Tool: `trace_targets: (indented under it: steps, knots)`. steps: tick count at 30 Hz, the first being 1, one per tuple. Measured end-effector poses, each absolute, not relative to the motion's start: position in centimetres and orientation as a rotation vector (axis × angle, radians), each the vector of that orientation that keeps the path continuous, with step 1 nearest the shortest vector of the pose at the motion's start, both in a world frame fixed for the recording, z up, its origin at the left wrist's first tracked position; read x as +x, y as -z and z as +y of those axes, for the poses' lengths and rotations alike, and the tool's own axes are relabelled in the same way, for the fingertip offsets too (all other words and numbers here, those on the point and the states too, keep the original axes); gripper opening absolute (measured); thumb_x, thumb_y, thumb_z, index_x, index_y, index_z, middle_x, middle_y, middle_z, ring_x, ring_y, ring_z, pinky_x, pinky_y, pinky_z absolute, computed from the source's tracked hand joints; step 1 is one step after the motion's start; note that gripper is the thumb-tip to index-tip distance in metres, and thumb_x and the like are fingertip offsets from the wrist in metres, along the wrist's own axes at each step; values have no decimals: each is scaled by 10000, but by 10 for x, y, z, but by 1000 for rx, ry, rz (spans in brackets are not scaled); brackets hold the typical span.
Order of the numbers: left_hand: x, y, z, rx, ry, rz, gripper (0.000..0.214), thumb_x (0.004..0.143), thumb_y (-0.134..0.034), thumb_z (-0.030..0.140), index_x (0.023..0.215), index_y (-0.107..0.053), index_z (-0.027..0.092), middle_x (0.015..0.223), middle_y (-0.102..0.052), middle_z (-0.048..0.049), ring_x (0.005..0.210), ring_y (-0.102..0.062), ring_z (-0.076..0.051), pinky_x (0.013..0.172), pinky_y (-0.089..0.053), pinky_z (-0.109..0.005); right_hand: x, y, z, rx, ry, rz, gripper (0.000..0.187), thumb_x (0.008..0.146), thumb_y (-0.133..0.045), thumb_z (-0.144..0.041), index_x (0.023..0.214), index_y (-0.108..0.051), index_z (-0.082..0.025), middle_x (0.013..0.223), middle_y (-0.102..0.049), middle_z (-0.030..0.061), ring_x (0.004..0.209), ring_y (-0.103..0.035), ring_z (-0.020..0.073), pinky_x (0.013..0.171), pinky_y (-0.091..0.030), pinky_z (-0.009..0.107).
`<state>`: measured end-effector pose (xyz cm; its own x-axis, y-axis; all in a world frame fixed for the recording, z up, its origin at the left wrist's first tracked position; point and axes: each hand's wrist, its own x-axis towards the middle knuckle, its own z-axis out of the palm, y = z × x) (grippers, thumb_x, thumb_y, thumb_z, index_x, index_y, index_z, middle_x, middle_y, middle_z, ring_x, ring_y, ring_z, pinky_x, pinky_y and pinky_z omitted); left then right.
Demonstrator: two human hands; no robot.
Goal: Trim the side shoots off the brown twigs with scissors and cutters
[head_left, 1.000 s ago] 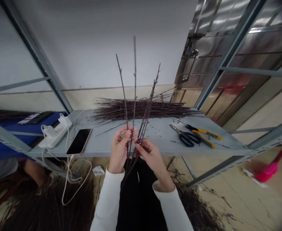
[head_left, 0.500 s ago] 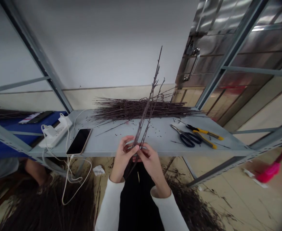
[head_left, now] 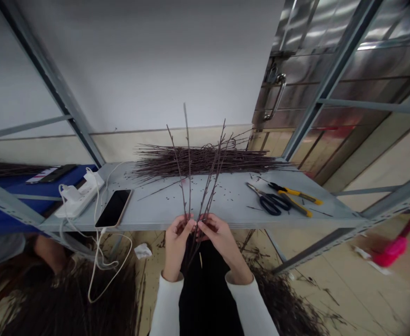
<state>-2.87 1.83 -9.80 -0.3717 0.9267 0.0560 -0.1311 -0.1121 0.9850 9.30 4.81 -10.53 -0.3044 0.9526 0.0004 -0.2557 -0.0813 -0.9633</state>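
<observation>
Thin dark twigs (head_left: 208,191) stand upright from my two hands, just in front of the shelf edge. My left hand (head_left: 179,238) is closed on two of the twigs (head_left: 181,179), which lean slightly left. My right hand (head_left: 217,233) pinches the others, which lean to the right. The thumbs are close together and the lower stems run down between the hands towards my lap. Behind them, a long pile of dark twigs (head_left: 198,161) lies across the back of the grey shelf (head_left: 152,198).
Scissors (head_left: 270,200) and yellow-handled pliers (head_left: 298,198) lie on the right. At left are a phone (head_left: 114,208) and a white power strip (head_left: 81,196) with cables. More twigs heap on the floor (head_left: 68,298). A person's arm (head_left: 49,252) shows at far left.
The twigs were together in one bundle leaning right; now they are split into two groups, one in each hand. Both hands have come slightly lower.
</observation>
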Motion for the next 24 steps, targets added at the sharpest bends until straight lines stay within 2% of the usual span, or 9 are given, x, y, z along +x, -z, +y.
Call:
trace_targets:
  steps: [5,10,15,21,24]
  knots:
    - [-28,103,18,944,-1600,1265,227,670,-759,339,793,-701,158,770,-718,-24,737,-644,-162,742,-500,-262,98,103,47,-853,-1597,-1210,355,672,-745,-490,798,-618,-184,682,-602,-19,635,-584,140,546,-551,262]
    - [-26,105,16,928,-1572,1208,252,617,-799,291,796,-683,157,776,-708,-21,756,-642,-169,748,-502,-267,95,108,49,-832,-1589,-1205,347,691,-739,-486,753,-578,-185,679,-608,-25,605,-572,117,546,-526,234]
    - [-28,106,15,867,-1631,1199,237,619,-806,259,783,-667,161,759,-686,0,734,-624,-141,736,-493,-236,94,109,50,-812,-1599,-1201,386,680,-732,-528,752,-559,-191,624,-579,-44,553,-562,117,517,-545,258]
    - [-25,105,14,773,-1720,1174,268,616,-818,266,805,-658,163,742,-676,12,703,-619,-121,702,-499,-211,91,103,46,-810,-1601,-1165,379,704,-717,-525,795,-544,-201,743,-615,-18,654,-619,143,551,-568,270]
    - [-23,103,12,707,-1745,1155,297,601,-828,297,794,-646,161,732,-667,18,661,-613,-107,661,-508,-205,87,102,44,-804,-1592,-1129,374,713,-706,-531,800,-533,-212,741,-608,-23,640,-621,143,534,-558,264]
